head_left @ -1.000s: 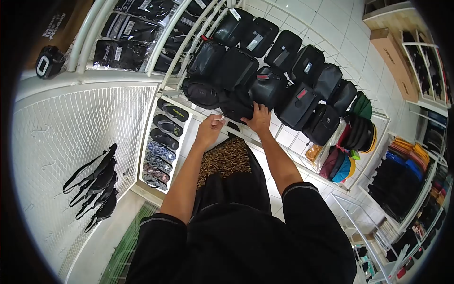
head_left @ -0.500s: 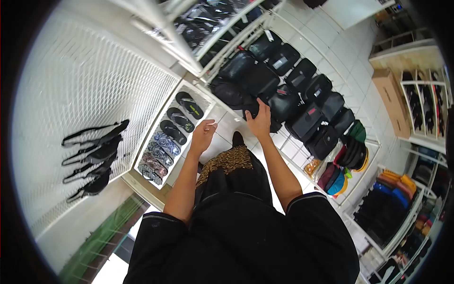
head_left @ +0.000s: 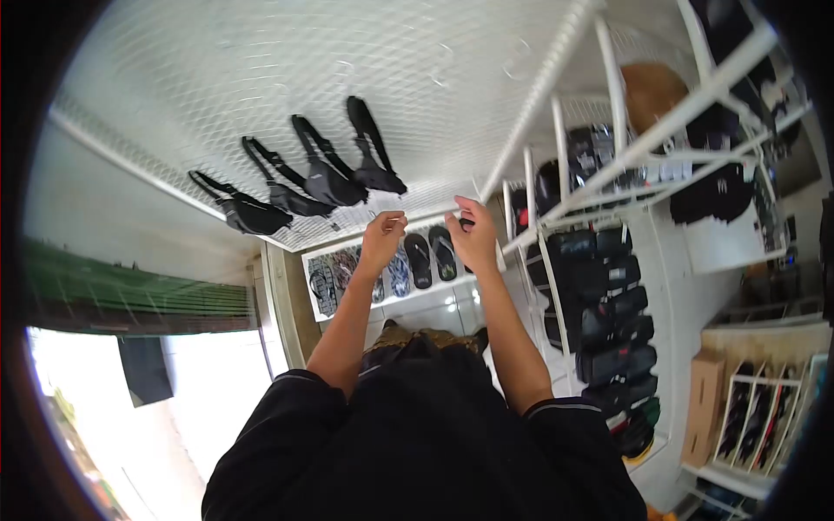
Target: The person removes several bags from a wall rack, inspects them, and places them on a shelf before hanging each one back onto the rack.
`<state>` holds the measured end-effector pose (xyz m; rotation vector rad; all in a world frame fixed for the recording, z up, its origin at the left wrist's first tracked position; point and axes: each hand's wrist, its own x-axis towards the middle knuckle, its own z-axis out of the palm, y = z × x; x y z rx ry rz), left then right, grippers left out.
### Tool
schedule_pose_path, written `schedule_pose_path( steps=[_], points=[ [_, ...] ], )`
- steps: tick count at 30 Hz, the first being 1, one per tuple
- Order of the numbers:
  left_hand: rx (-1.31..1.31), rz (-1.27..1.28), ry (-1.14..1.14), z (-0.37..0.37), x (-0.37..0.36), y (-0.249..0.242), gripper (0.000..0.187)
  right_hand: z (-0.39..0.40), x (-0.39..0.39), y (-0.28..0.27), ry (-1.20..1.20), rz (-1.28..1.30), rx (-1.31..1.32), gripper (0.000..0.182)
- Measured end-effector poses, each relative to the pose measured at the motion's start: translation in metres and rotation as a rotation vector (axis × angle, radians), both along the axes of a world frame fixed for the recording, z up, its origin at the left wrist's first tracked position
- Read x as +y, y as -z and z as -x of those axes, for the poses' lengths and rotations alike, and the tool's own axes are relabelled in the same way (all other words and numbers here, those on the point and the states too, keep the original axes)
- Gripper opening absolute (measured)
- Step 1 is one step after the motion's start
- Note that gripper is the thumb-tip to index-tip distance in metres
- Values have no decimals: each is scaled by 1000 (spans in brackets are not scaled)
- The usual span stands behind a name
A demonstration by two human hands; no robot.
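Note:
My left hand [head_left: 382, 240] is raised in front of the sandal rack, with fingers curled and thumb drawn in. A small pale bit shows at its fingertips, too small to name. To its right, my right hand [head_left: 473, 236] has thumb and index finger apart, and a dark patch behind it looks like part of a sandal. Between and behind the hands, black flip-flops [head_left: 418, 261] lie on a white rack [head_left: 310, 291], with patterned flip-flops [head_left: 322, 289] at the left. Black waist bags [head_left: 334, 182] hang above on the white mesh panel [head_left: 217, 78].
White metal shelf frames [head_left: 563, 152] rise at the right. Rows of black bags [head_left: 608, 304] lie on a low rack beyond. A cardboard box [head_left: 702, 408] and shelving stand farther right. A green blind [head_left: 165, 304] hangs over a bright opening at the left.
My view has swung left, from the black bags on the rack to the mesh panel with the waist bags. My right hand has come away from the black bags; both hands now face the panel.

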<state>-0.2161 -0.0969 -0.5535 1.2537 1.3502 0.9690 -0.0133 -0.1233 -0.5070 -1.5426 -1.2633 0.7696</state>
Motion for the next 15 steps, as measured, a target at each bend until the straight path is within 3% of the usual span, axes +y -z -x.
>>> schedule_pose_path(
  steps=[8, 10, 12, 15],
  points=[
    [9, -228, -91, 82, 70, -83, 29, 107, 123, -58, -195, -207, -97, 46],
    [13, -237, -106, 89, 80, -99, 29, 120, 149, -63, -139, -364, -290, 53],
    [41, -311, -78, 93, 88, -109, 28, 129, 171, -65, -146, -417, -285, 63],
    [35, -337, -105, 94, 89, -128, 29, 140, 190, -65, -97, -440, -449, 64]
  ],
)
